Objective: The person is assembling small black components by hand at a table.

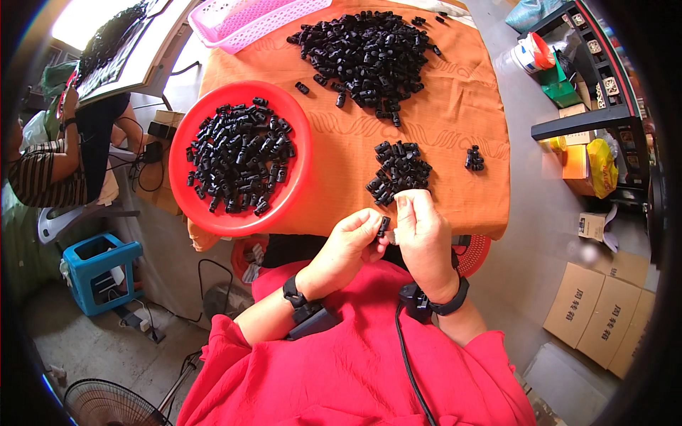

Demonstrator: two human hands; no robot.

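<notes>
As the left grip (346, 246) pinches a black part (383, 226), right grip (425, 236) alongside, its hold unclear.

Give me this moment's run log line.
left hand: holds black cylindrical piece | right hand: by nearest black pile | red basin: holds black pieces

Black runs all through the small glossy tubular pieces (366, 57), near and far. Beneath them lies an orange fabric tablecloth (334, 181) with wavy, scrolling bands in a slightly darker orange. The round plastic basin (305, 156) at left is plain bright red; the far rectangular plastic basket (256, 33) is pale pink, patterned with small openings. Nearest is a plain pinkish-red fabric shirt (341, 341). At left, a square-framed plastic stool (89, 253) is bright blue, and a co-worker's top (46, 170) has dark and beige stripes. At right, brown cardboard boxes (600, 330) bear black print.
</notes>
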